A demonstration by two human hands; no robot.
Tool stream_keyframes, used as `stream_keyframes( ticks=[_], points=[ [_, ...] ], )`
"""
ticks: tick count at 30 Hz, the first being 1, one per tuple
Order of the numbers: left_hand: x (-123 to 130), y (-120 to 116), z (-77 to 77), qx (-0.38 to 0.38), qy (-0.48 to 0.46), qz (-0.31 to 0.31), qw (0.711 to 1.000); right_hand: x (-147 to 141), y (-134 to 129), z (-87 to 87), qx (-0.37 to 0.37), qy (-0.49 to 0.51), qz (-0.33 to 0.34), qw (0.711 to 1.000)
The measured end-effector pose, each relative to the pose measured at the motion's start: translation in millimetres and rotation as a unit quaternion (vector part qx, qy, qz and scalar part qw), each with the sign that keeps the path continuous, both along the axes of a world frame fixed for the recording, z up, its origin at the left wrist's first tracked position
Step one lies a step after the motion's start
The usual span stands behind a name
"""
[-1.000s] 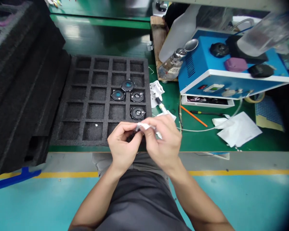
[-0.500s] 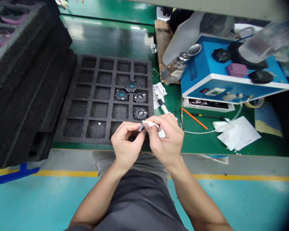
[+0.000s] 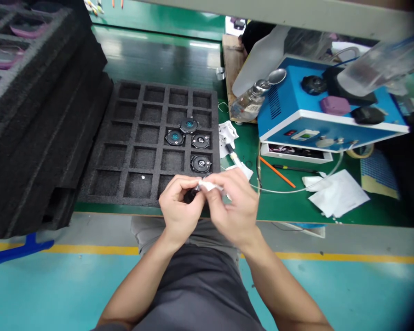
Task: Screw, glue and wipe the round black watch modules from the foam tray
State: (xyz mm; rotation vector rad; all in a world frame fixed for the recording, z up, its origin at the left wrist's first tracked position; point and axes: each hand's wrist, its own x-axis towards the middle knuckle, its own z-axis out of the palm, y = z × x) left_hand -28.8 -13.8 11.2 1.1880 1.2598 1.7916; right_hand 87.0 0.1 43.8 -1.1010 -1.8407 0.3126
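Note:
Both hands meet over the near right corner of a black foam tray [image 3: 155, 158]. My left hand [image 3: 180, 207] is closed on a small dark part [image 3: 192, 194], mostly hidden by the fingers; it may be a watch case like those in the tray. In my right hand [image 3: 233, 202] a white wipe [image 3: 209, 185] is pinched and pressed against that part. Just beyond my fingers lies a round black watch case [image 3: 200, 163], with another watch case [image 3: 200, 141] behind it. Two more with teal centres, a watch case [image 3: 175, 137] and a watch case [image 3: 188, 125], sit to the left.
Stacked foam trays [image 3: 55, 115] rise at the left. At the right stand a blue machine [image 3: 296, 119] with a thin tube, a glass bottle [image 3: 250, 101], an orange stick [image 3: 278, 172], white wipes [image 3: 341, 193] and a syringe-like tube [image 3: 235, 157].
My right hand has shifted slightly left and down with the wipe, over the part. My left hand stays nearly in place. The camera view has moved slightly.

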Motion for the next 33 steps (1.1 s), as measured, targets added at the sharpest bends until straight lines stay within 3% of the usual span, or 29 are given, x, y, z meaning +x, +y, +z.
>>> stream_keyframes(
  ticks=[2, 7, 14, 19, 24, 33],
  points=[
    [-0.3, -0.3, -1.1, 0.006, 0.000, -0.004, 1.000, 1.0, 0.9, -1.1, 0.008, -0.009, 0.020, 1.000],
    [0.7, -2.1, -1.6, -0.009, -0.006, -0.011, 1.000, 9.1, 10.2, -3.7, -0.009, 0.012, -0.036, 0.999],
    [0.8, -2.2, -2.8, -0.007, 0.002, -0.009, 1.000, 8.2, 7.9, -1.7, -0.038, 0.034, -0.036, 0.998],
    [-0.2, -0.6, -2.2, 0.004, -0.005, -0.014, 1.000, 2.1, -0.2, -2.2, -0.009, 0.021, 0.027, 0.999],
    [-0.6, 0.1, 2.1, 0.008, -0.053, -0.035, 0.998, 10.1, 11.3, -8.0, -0.026, 0.032, -0.072, 0.997],
    [0.0, 2.0, 4.4, 0.028, -0.043, -0.026, 0.998, 19.0, 9.3, -3.3, -0.057, 0.077, -0.071, 0.993]
  ],
)
